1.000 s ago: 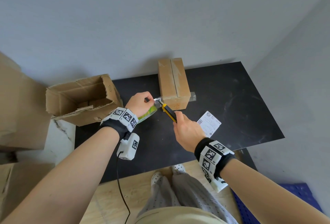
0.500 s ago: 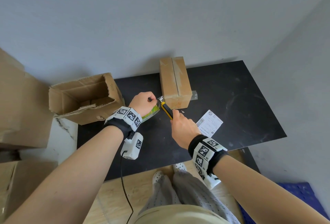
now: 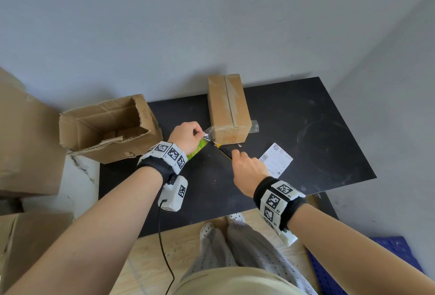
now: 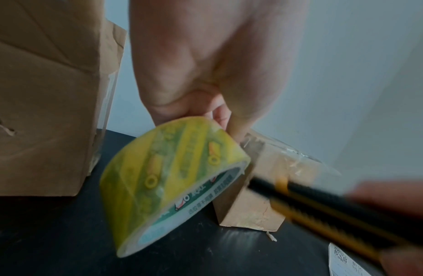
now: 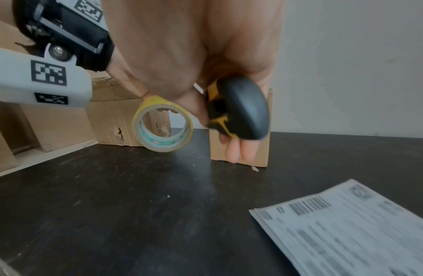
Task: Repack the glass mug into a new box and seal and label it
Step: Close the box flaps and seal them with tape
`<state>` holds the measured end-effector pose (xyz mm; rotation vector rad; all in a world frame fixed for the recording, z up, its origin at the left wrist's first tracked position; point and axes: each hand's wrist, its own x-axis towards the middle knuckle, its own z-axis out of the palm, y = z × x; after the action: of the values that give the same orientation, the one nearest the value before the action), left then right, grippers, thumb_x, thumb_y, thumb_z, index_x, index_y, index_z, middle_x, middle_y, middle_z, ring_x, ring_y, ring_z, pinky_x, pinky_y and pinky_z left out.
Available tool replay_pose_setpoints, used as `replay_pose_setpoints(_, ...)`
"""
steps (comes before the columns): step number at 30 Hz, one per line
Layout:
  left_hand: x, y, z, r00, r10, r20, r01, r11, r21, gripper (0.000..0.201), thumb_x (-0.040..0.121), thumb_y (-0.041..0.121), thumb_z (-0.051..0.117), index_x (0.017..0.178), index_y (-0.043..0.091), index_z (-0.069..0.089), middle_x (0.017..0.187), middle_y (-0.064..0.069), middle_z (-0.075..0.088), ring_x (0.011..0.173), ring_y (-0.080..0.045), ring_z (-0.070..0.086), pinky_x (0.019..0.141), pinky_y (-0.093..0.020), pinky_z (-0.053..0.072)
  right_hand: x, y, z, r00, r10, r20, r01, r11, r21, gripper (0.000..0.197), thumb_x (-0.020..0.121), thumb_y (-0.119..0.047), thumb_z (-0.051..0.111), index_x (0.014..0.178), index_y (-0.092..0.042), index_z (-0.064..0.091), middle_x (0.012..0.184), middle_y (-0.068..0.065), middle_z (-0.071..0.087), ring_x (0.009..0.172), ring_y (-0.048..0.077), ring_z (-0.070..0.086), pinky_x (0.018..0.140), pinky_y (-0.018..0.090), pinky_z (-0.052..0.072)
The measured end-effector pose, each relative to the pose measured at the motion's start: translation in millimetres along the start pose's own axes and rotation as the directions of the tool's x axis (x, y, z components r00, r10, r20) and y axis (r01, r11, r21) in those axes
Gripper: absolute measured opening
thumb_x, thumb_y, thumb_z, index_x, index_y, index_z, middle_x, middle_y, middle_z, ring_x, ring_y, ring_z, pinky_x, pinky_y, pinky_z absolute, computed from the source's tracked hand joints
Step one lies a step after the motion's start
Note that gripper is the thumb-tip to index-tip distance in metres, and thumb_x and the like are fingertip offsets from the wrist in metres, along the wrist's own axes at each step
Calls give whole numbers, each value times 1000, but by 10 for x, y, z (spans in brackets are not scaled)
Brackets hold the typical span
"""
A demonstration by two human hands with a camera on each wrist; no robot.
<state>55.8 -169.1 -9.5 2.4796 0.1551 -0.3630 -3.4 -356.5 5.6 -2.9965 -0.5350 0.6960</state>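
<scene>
A closed brown box (image 3: 227, 108) stands on the black table (image 3: 306, 130), clear tape along its top seam. My left hand (image 3: 186, 135) grips a yellow-green roll of clear tape (image 4: 168, 179) just left of the box's near end; a strip of tape (image 3: 207, 135) stretches from the roll to the box. My right hand (image 3: 247, 170) holds a black-and-yellow utility knife (image 3: 226, 152), its tip at the tape by the box's near left corner. The knife's butt (image 5: 239, 108) fills the right wrist view. The glass mug is not visible.
An open, torn cardboard box (image 3: 106, 130) sits at the table's left edge. A white shipping label (image 3: 276, 161) lies flat to the right of my right hand. Bigger cartons (image 3: 26, 134) stand at far left. A loose bit of tape (image 3: 254, 127) sticks out right of the box.
The knife tip has slid down from the stretched tape toward the box's near lower corner. My right hand drew slightly toward me; the left hand keeps holding the roll.
</scene>
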Motion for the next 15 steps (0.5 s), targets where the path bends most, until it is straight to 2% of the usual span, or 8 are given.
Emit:
replay_pose_setpoints(2, -14, -29, -16, 1000, -14, 8, 14, 1000, -24, 13, 93, 22, 52, 95, 15, 63, 98, -5, 64, 92, -22, 58, 76, -28, 41, -26, 95, 119, 999, 29, 28, -29, 1000, -9, 37, 88, -7, 50, 122, -4, 36, 110, 12, 55, 93, 33, 63, 65, 34, 45)
replay_pose_setpoints(3, -25, -40, -20, 999, -22, 24, 23, 999, -36, 11, 93, 22, 53, 95, 16, 62, 96, -5, 64, 91, -21, 58, 75, -28, 41, -25, 141, 196, 999, 45, 30, -45, 999, -9, 45, 87, -5, 51, 129, -5, 32, 111, 12, 53, 93, 32, 62, 66, 35, 47)
replay_pose_setpoints(5, -57, -62, -8, 997, -42, 67, 47, 996, -76, 7, 90, 19, 54, 94, 20, 59, 91, -4, 63, 88, -20, 58, 72, -27, 41, -9, 190, 364, 997, 67, 37, -67, 998, -3, 69, 85, -1, 53, 143, -8, 17, 115, 13, 49, 98, 29, 57, 68, 36, 49)
replay_pose_setpoints(7, -81, -72, 15, 994, -64, 86, 75, 989, -130, 8, 87, 17, 55, 92, 22, 57, 87, -4, 63, 86, -20, 59, 70, -28, 43, 35, 171, 486, 996, 78, 33, -78, 997, -6, 83, 84, -1, 54, 149, -12, 4, 120, 14, 43, 102, 28, 52, 71, 36, 49)
replay_pose_setpoints(9, -107, -78, 38, 993, -75, 96, 92, 978, -186, 9, 86, 15, 57, 92, 22, 57, 85, -5, 64, 84, -21, 60, 72, -30, 47, 94, 129, 560, 998, 63, 23, -63, 998, -24, 86, 84, -3, 54, 150, -15, 0, 121, 14, 40, 103, 27, 48, 76, 36, 48)
replay_pose_setpoints(12, -136, -89, 51, 992, -70, 108, 92, 973, -213, 10, 85, 15, 57, 92, 22, 58, 77, -2, 62, 78, -20, 59, 69, -29, 47, 186, 106, 619, 1000, 23, 6, -22, 998, -59, 84, 85, -3, 52, 151, -16, 1, 124, 15, 37, 105, 27, 46, 82, 36, 47)
replay_pose_setpoints(15, -143, -94, 47, 991, -64, 118, 88, 974, -207, 11, 86, 15, 57, 94, 22, 58, 83, -3, 63, 82, -18, 60, 72, -31, 50, 250, 121, 656, 1000, -5, 11, 6, 997, -75, 84, 86, -2, 51, 151, -19, 0, 126, 16, 36, 108, 28, 44, 87, 37, 46)
